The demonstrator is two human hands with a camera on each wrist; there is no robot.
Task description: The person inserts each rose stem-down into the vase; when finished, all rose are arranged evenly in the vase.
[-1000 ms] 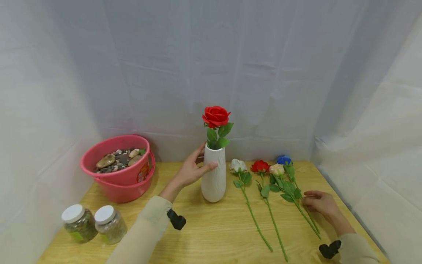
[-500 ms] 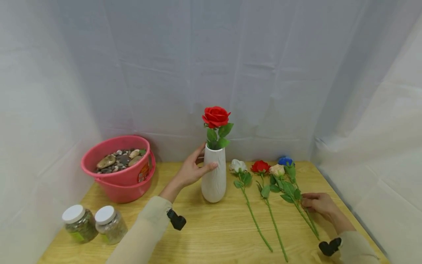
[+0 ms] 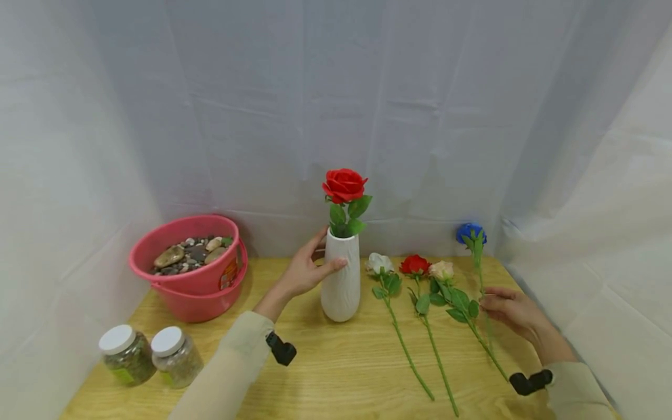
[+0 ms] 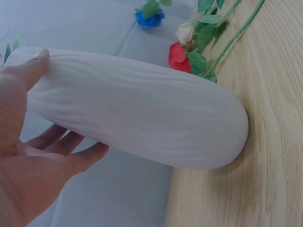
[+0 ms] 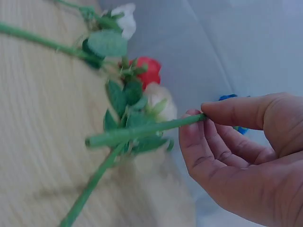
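A white ribbed vase (image 3: 340, 280) stands upright on the table, holding one red rose (image 3: 344, 185) with green leaves. My left hand (image 3: 310, 269) grips the vase near its top, thumb in front and the other fingers at the side and behind, as the left wrist view shows. At the right, my right hand (image 3: 514, 315) pinches the green stem (image 5: 142, 131) of a blue rose (image 3: 471, 233) between thumb and fingers. The bloom is up and the stem's cut end points down over the table. Beside it lies a cream rose (image 3: 441, 270), its stem crossing behind the pinched one in the right wrist view.
A white rose (image 3: 379, 263) and another red rose (image 3: 415, 265) lie between the vase and the cream rose. At the left stand a pink bucket (image 3: 194, 300) of stones and two white-lidded jars (image 3: 126, 357), (image 3: 175, 359). White sheeting (image 3: 262, 116) encloses the table.
My right hand has taken the blue rose by its stem and lifted it off the table, bringing it more upright and away from the cream rose. The left hand and vase are still.
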